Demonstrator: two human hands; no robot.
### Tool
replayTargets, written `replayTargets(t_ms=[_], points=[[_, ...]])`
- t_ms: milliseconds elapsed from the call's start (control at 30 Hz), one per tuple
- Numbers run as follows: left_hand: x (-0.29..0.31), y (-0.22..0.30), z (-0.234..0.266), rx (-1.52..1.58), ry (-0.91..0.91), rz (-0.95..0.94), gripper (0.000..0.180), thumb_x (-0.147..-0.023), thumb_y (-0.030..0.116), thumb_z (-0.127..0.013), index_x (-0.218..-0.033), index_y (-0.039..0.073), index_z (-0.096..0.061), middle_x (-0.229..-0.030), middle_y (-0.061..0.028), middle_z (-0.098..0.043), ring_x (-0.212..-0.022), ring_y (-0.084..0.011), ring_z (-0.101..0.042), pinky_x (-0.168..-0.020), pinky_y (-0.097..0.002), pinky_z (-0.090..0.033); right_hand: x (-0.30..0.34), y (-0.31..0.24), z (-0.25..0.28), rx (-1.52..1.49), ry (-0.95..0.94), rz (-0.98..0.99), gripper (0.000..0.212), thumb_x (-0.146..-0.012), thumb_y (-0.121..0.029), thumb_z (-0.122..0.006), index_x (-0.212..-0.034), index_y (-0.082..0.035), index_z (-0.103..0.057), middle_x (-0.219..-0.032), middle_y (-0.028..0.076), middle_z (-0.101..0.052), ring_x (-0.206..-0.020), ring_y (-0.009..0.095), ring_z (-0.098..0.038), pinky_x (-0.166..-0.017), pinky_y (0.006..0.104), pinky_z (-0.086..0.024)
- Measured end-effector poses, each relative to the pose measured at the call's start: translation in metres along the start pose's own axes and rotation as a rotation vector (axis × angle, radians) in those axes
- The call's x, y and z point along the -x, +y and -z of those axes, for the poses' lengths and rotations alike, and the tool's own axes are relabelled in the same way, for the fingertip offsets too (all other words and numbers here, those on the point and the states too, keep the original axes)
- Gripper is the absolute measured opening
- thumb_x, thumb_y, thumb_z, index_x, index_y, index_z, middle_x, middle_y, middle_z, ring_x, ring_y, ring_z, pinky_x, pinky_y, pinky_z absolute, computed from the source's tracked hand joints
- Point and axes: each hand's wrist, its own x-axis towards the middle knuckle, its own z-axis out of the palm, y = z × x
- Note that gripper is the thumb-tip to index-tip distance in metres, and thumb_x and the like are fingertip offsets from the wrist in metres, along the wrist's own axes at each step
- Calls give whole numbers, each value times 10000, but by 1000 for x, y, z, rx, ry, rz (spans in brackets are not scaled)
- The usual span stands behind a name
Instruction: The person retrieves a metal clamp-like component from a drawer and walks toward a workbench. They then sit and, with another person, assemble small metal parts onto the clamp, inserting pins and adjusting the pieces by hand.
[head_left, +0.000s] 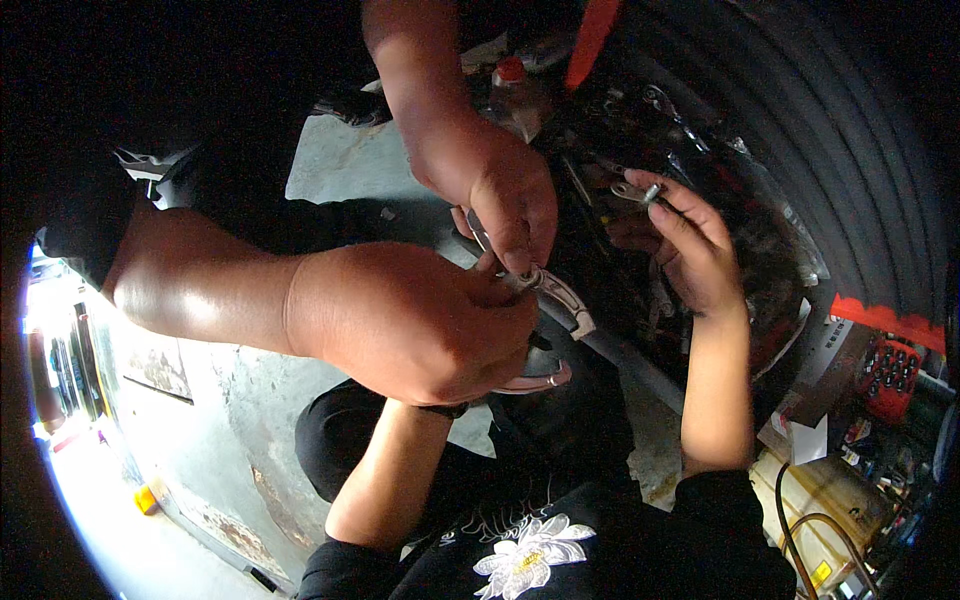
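My right hand (705, 255) is raised at the right, thumb and fingers pinching a short shiny metal pin (652, 193). A flat metal piece with a round eye (625, 190) shows beside its fingertips. My left forearm (390, 480) reaches up from below. Its hand is hidden under a co-worker's fist (420, 325), so its fingers do not show. That fist and the co-worker's other hand (500, 195), coming from the top, meet on a curved pale metal part (565, 303). A second curved metal piece (537, 382) juts out beneath the fist.
A clear bottle with a red cap (511, 72) stands at the far side. Dark, cluttered tools and plastic lie behind my right hand. At right are a red holder with round sockets (890, 378), a yellowish container (825, 505) and a dark cable (785, 520). Ribbed black material curves along the upper right.
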Motion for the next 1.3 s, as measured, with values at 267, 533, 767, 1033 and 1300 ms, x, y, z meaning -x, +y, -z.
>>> replayTargets(t_ms=[267, 533, 767, 1033, 1300], points=[[-2, -10, 4, -85, -90, -67, 248, -958, 74, -607, -1193, -4, -598, -1122, -92, -644, -1045, -182, -619, -912, -308, -531, 0, 13, 31, 293, 111, 40, 329, -1003, -88, -585, -1317, 10, -588, -1164, 129, -692, -1000, 235, -706, -880, 377, -590], [-9, -20, 2, -177, -188, -109, 249, -964, 80, -607, -1201, 2, -598, -1128, -91, -643, -1046, -180, -617, -910, -310, -531, -25, 33, 118, 575, 390, 23, 310, -967, -47, -562, -1259, 31, -635, -1043, 133, -721, -951, 213, -702, -841, 342, -569], [-10, -23, 5, -251, -258, -168, 251, -969, 85, -607, -1208, 8, -598, -1133, -90, -643, -1047, -179, -615, -909, -311, -531, -71, 53, 114, 1411, 398, 127, 402, -940, -202, -665, -1294, -15, -622, -1200, 236, -680, -1040, 362, -671, -933, 451, -511], [-2, -21, 26, -285, -314, -261, 253, -975, 91, -607, -1215, 14, -597, -1139, -88, -643, -1048, -178, -614, -907, -313, -530, -96, 44, 102, 1442, 249, 129, 240, -938, -189, -667, -1112, -27, -702, -1061, 182, -730, -996, 339, -702, -881, 436, -538], [2, -18, 37, -353, -374, -352, 255, -980, 97, -607, -1223, 20, -597, -1145, -87, -642, -1049, -176, -612, -905, -315, -530, -87, 34, 90, 1509, 362, 156, 236, -835, -249, -769, -964, -68, -689, -962, 175, -723, -892, 385, -701, -803, 458, -555]])
